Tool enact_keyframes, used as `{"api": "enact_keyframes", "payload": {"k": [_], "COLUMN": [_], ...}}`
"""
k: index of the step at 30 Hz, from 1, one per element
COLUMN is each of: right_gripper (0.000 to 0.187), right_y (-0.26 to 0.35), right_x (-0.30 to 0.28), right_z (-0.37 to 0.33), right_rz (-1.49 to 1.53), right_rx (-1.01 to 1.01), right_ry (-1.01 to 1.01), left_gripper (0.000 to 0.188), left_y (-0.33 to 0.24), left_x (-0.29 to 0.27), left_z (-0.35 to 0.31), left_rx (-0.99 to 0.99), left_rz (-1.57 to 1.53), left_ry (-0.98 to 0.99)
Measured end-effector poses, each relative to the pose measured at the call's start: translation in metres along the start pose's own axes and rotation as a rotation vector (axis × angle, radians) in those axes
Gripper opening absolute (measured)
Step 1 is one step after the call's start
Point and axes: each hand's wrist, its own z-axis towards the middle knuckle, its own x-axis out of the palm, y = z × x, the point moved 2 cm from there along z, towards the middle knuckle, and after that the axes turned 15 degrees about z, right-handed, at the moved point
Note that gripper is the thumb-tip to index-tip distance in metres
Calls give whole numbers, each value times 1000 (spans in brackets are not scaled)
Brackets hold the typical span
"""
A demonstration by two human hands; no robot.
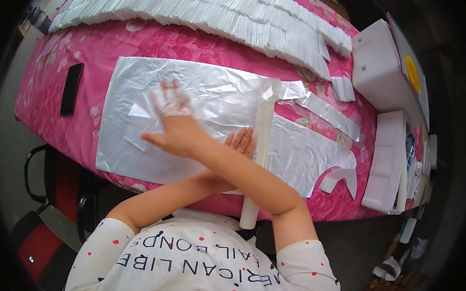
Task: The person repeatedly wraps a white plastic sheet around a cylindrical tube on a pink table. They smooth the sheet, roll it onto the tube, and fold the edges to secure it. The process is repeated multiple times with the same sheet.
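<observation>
Arms crossed over a pink floral-clothed worktop [63, 57]. Right hand [173, 126], reaching across toward 10 o'clock, spread flat with fingers under a thin clear plastic film, pressing on the large translucent plastic sheet [214, 92]; nothing clutched. Left hand [241, 141], crossed beneath the right forearm, lying open against a long white tube roll [258, 157] running 12 to 6 o'clock over the sheet's middle; grip on it impossible to tell. Rows of stacked white folded bags [208, 12] at 12 o'clock. Black flat phone-like slab [71, 88] at 9 o'clock. White foam blocks [376, 68] at 2 o'clock.
</observation>
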Motion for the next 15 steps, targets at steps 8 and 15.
{"api": "enact_keyframes", "payload": {"k": [8, 15], "right_gripper": [84, 73], "right_y": [-77, -181], "right_x": [-158, -328], "right_z": [-91, -209], "right_rz": [-234, -771], "right_rx": [71, 628], "right_ry": [-456, -498], "left_gripper": [77, 60], "left_y": [38, 55], "left_x": [-70, -78], "left_z": [-25, -37], "left_rx": [-161, -354], "left_rz": [-94, -76], "left_ry": [195, 158]}}
